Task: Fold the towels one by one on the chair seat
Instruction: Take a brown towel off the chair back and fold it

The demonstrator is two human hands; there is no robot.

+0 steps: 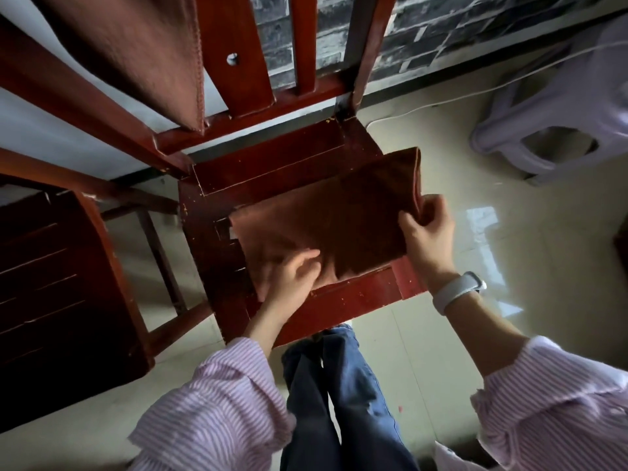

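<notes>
A brown towel (326, 219) lies folded on the red wooden chair seat (265, 168), its right end doubled over and hanging past the seat's right side. My right hand (426, 229) pinches that doubled right edge. Blurred by motion, my left hand (292, 277) rests flat on the towel's near left part with fingers spread. A second brown towel (142, 52) hangs over the chair back at the upper left.
A second dark red chair (57, 283) stands close on the left. At the right, a pale plastic stool (557, 107) sits on the tiled floor, with a white cable (441, 103) running along the wall. My legs are just in front of the seat.
</notes>
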